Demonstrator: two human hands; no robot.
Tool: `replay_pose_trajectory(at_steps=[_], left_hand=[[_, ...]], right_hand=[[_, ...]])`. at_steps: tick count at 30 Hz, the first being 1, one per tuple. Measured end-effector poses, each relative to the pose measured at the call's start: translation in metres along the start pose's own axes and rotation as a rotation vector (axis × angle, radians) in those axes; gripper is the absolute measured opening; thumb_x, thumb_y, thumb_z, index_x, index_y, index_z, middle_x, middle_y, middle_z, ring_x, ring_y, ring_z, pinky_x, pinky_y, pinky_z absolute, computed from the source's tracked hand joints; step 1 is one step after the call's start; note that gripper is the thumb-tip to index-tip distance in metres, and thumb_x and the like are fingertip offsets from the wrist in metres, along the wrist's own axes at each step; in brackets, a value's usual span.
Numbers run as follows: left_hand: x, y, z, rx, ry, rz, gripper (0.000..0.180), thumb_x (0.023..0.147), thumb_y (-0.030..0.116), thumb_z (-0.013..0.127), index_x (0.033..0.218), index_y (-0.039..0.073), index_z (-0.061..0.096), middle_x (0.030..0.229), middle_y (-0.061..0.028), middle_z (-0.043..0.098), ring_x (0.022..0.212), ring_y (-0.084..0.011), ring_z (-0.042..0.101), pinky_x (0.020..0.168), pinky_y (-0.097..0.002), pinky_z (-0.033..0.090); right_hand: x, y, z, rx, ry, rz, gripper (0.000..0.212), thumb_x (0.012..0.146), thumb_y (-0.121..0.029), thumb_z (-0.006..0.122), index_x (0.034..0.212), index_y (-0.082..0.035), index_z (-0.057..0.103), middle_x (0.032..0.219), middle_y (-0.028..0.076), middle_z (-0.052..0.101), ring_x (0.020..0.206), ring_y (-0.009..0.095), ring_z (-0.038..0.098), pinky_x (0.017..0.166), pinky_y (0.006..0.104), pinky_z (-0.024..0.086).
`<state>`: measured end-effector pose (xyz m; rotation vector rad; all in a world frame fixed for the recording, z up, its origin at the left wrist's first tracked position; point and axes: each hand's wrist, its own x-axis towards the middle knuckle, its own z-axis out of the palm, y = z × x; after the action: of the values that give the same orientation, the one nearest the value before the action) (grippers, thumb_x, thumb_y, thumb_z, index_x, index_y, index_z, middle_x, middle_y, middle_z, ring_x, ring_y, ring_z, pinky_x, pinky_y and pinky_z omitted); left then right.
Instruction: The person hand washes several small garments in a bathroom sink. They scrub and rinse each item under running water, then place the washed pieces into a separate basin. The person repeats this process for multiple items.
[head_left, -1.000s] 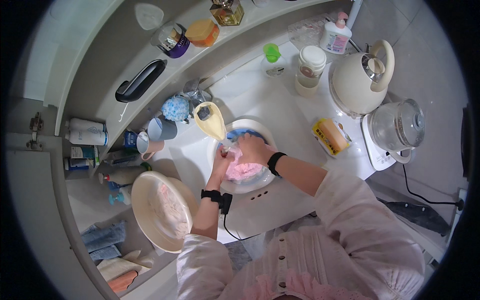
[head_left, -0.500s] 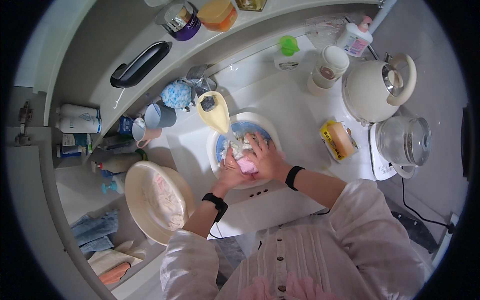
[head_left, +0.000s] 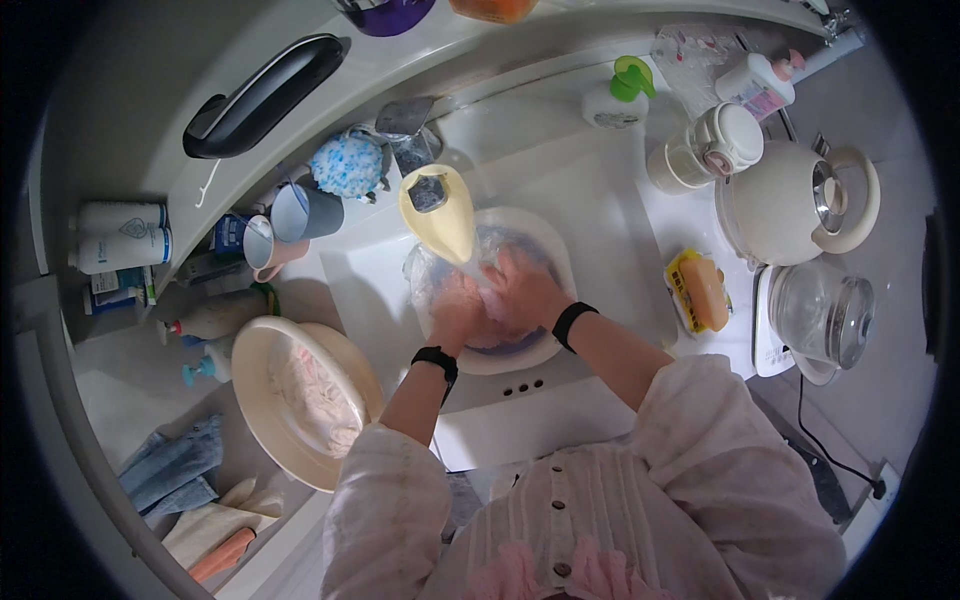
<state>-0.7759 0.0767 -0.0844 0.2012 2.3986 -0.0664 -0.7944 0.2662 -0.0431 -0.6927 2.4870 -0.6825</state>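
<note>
Both hands are down in a round white-rimmed basin [head_left: 562,335] with a blue inside, set in the white sink [head_left: 600,190]. My left hand [head_left: 462,308] and my right hand [head_left: 522,290] lie close together over wet whitish cloth. Motion and water smear their fingers, so their grip does not show. A cream scoop-shaped spout [head_left: 437,225] hangs just above, with water running from its tip onto the hands. Clear plastic or a water film shows at the basin's left edge. Black bands circle both wrists.
Left of the sink stands a cream tub [head_left: 250,410] holding pale, wet cloth. Cups [head_left: 310,213] and a blue-white puff [head_left: 347,166] sit behind it. On the right are a soap bar [head_left: 708,295] on yellow wrapping, a cream kettle [head_left: 770,205] and a glass pot [head_left: 805,310].
My hands have sunk lower into the basin and drawn closer together, their fingers now blurred. The pink cloth seen between them is no longer distinct. The whole view has shifted slightly.
</note>
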Motion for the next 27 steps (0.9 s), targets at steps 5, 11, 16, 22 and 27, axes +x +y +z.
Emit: replay_pose_trajectory(at_steps=[5, 11, 16, 22, 27], left_hand=[[0.021, -0.021, 0.01, -0.095, 0.167, 0.095, 0.055, 0.087, 0.031, 0.063, 0.129, -0.001, 0.049, 0.114, -0.0207, 0.066, 0.102, -0.0373, 0.065, 0.088, -0.0446, 0.053], [-0.018, -0.003, -0.048, -0.298, 0.289, 0.048, 0.078, 0.069, 0.048, 0.082, 0.121, -0.002, 0.053, 0.114, -0.0216, 0.067, 0.104, -0.0422, 0.064, 0.088, -0.0446, 0.053], [-0.078, 0.005, -0.061, -0.789, 0.279, -0.126, 0.114, 0.057, 0.054, 0.092, 0.135, 0.005, 0.024, 0.106, -0.0237, 0.064, 0.097, -0.0377, 0.068, 0.084, -0.0392, 0.052], [-0.117, 0.021, -0.054, -0.801, 0.512, 0.098, 0.105, 0.064, 0.029, 0.093, 0.143, 0.004, 0.029, 0.131, -0.0215, 0.053, 0.119, -0.0334, 0.057, 0.098, -0.0375, 0.048], [-0.124, 0.022, -0.042, -0.512, 0.367, 0.204, 0.104, 0.065, 0.035, 0.091, 0.146, 0.006, 0.033, 0.149, -0.021, 0.036, 0.14, -0.041, 0.034, 0.11, -0.0493, 0.035]], right_hand=[[0.027, 0.011, -0.003, 0.256, 0.047, 0.042, 0.046, 0.087, -0.032, 0.061, 0.128, -0.011, 0.056, 0.128, 0.02, 0.05, 0.103, 0.044, 0.061, 0.087, 0.055, 0.05], [0.016, 0.0, -0.023, -0.052, 0.094, -0.035, 0.072, 0.071, -0.054, 0.077, 0.122, -0.008, 0.055, 0.112, 0.021, 0.052, 0.097, 0.044, 0.062, 0.083, 0.052, 0.052], [-0.017, -0.022, -0.042, 0.157, 0.148, 0.073, 0.063, 0.067, -0.035, 0.085, 0.122, -0.019, 0.057, 0.119, 0.022, 0.047, 0.11, 0.042, 0.057, 0.084, 0.0477, 0.054], [-0.052, -0.039, -0.021, 0.101, 0.381, -0.174, 0.044, 0.071, -0.023, 0.079, 0.111, -0.017, 0.062, 0.121, 0.019, 0.048, 0.111, 0.041, 0.054, 0.079, 0.0478, 0.055], [-0.061, -0.01, -0.012, 0.008, 0.333, -0.433, 0.048, 0.076, -0.026, 0.072, 0.123, -0.019, 0.06, 0.139, 0.016, 0.044, 0.124, 0.041, 0.047, 0.084, 0.0542, 0.049]])
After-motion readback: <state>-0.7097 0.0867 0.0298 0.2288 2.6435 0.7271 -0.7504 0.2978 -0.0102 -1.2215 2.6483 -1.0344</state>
